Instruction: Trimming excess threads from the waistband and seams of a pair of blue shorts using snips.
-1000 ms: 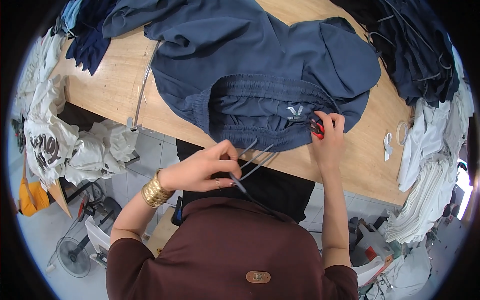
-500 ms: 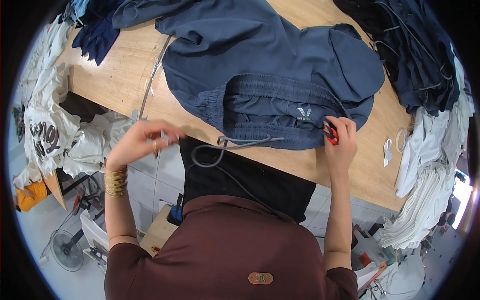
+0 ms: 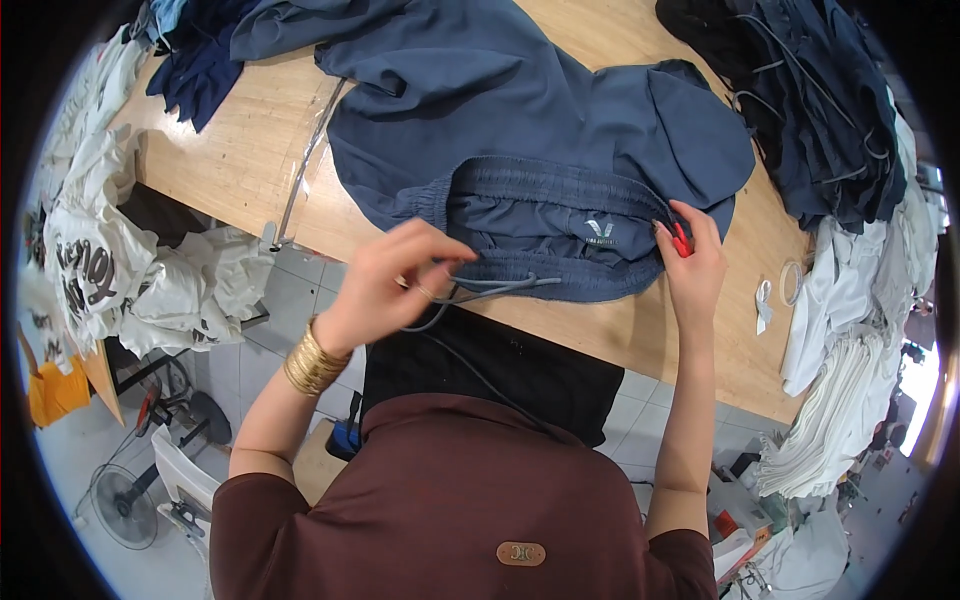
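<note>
Dark blue-grey trousers or shorts (image 3: 450, 100) are spread on the table, their gathered elastic waistband (image 3: 560, 280) gaping toward me. From the front of the waistband comes a grey drawstring (image 3: 515, 286), with a loop hanging over the table edge. My left hand (image 3: 395, 275) is over the waistband's left front corner beside the cord, index finger outstretched and the others bent, holding nothing I can see. At the waistband's right end, my right hand (image 3: 695, 250) is closed around a small red-handled tool (image 3: 682, 240), which looks like thread snips. Its fingertips touch the fabric; the tool's tip is hidden.
Dark garments with cords (image 3: 820, 110) are heaped at the right, above stacked white cloth (image 3: 835, 400). White garments (image 3: 100, 240) pile up on the left. A white strip (image 3: 764, 305) and a tape roll (image 3: 791, 283) lie near the right edge. A fan (image 3: 125, 505) stands lower left.
My left hand has swung right from beyond the table edge to the waistband corner. My right hand, still gripping the red-handled tool, has shifted slightly up and right along the waistband.
</note>
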Available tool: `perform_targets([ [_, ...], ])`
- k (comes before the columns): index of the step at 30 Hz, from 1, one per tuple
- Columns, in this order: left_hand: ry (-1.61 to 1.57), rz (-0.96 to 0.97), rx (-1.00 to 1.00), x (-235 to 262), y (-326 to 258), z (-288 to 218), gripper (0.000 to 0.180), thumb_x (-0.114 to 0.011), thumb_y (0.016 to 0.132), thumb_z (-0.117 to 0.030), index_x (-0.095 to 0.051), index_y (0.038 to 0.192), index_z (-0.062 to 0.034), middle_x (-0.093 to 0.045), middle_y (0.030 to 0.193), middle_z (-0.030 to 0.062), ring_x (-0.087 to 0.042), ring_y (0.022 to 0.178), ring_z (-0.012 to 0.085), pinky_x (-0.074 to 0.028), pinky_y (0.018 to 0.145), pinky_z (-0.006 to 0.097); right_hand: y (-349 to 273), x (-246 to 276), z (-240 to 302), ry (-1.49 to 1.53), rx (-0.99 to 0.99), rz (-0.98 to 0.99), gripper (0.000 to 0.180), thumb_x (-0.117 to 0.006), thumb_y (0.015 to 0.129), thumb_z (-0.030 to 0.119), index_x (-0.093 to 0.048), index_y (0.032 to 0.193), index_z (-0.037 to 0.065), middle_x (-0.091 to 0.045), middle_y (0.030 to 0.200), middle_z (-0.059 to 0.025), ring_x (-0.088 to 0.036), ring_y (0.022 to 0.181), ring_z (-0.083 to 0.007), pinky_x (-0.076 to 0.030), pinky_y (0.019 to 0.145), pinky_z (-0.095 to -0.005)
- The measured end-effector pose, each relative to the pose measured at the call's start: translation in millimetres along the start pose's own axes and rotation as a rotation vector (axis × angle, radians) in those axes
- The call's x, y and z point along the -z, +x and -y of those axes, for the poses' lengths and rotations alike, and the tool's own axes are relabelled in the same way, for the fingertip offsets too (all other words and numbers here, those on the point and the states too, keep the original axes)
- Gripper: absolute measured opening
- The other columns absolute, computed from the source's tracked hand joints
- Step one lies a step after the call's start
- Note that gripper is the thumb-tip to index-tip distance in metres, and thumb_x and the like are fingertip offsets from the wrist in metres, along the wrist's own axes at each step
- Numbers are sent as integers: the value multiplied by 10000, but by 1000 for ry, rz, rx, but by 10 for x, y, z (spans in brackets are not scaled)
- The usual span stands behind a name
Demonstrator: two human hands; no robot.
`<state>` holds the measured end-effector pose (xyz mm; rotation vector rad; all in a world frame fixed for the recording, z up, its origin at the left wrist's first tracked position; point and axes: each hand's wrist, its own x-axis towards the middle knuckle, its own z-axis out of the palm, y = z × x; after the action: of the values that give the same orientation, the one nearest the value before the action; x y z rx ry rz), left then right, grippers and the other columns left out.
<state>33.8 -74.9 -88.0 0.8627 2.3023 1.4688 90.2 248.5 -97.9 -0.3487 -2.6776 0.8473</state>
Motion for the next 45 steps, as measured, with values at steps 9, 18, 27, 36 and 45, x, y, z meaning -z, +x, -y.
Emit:
perform_targets([
  [9, -1243, 678, 915, -669, -211, 49, 482, -508, 942, -197, -345, 1373, -54, -576, 1200, 105, -648, 739, 115, -540, 634, 202, -519, -214, 293, 174, 238, 274, 291, -696, 679, -16, -641, 941, 97, -584, 935, -52, -616, 786, -215, -496, 632, -305],
  [18, -1342, 335, 937, -818, -110, 106, 348, -524, 935, -165, -481, 1253, -29, -578, 1188, 48, -609, 1016, 124, -514, 717, 189, -507, -398, 488, 74, 182, 413, 192, -691, 709, 18, -633, 890, 44, -562, 903, -77, -612, 751, -241, -491, 643, -311],
  [27, -1313, 160, 776, -797, 101, -25, 217, -540, 933, -175, -566, 1071, -8, -620, 999, 58, -648, 932, 172, -459, 603, 201, -211, -157, 517, 568, -60, 380, 127, -669, 781, 74, -640, 887, 12, -555, 845, -60, -559, 739, -159, -436, 670, -271],
  [36, -1247, 185, 668, -695, 136, -176, 169, -540, 926, -166, -573, 985, -11, -648, 875, 95, -634, 802, 155, -452, 627, 226, -213, 47, 711, 396, 24, 254, 122, -680, 736, -16, -624, 842, 4, -569, 820, -52, -547, 676, -119, -436, 611, -234],
  [45, -1242, 197, 605, -652, 134, -165, 185, -526, 936, -181, -588, 982, -13, -655, 882, 91, -640, 830, 155, -453, 672, 222, -221, 193, 807, 458, -17, 199, 152, -690, 715, -52, -624, 835, 14, -574, 814, -46, -558, 695, -119, -440, 607, -223],
])
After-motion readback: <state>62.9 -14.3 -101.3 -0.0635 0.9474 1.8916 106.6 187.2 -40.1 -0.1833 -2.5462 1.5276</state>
